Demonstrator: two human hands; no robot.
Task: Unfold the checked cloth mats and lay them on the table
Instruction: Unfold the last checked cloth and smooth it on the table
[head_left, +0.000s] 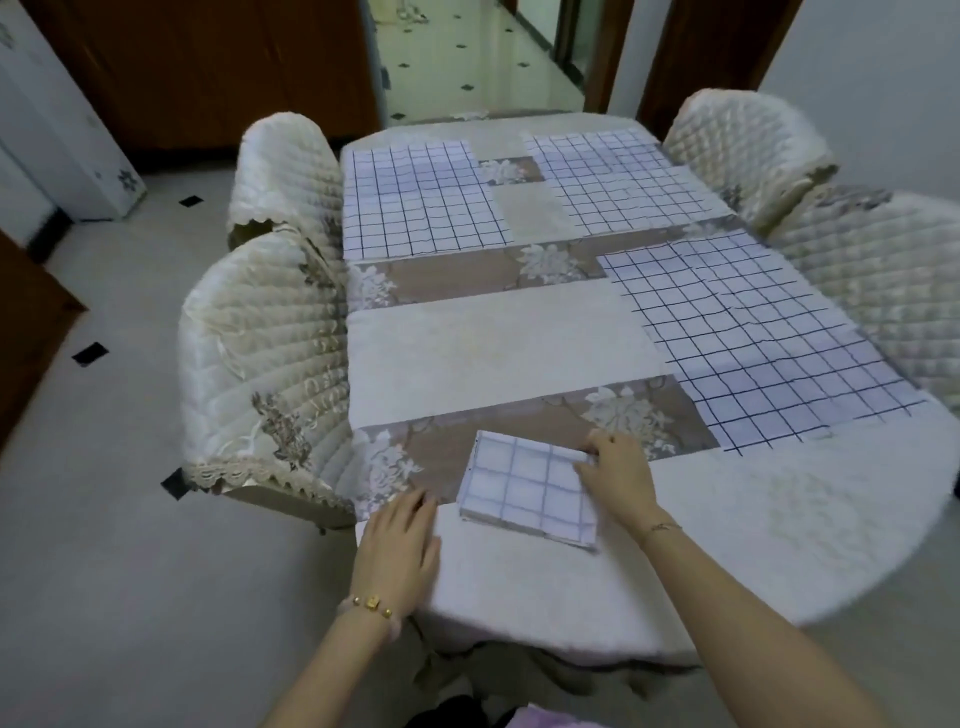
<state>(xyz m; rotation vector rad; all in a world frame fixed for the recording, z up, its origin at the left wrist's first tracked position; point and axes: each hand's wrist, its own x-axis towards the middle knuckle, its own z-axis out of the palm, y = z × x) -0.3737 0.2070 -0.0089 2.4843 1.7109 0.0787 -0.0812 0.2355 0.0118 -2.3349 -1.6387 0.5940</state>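
A folded checked mat (524, 488), white with dark grid lines, lies near the table's front edge. My right hand (618, 478) pinches its upper right corner with thumb and fingers. My left hand (400, 551) rests flat on the tablecloth just left of the mat, fingers together, holding nothing. Three unfolded checked mats lie spread on the table (493, 343): one at the far left (421, 200), one at the far right (618, 179), one along the right side (758, 338).
Four quilted cream chairs stand around the table: two on the left (260, 374) (280, 176) and two on the right (743, 145) (883, 280). A tiled hallway opens beyond the far end. The cream tablecloth has brown floral bands.
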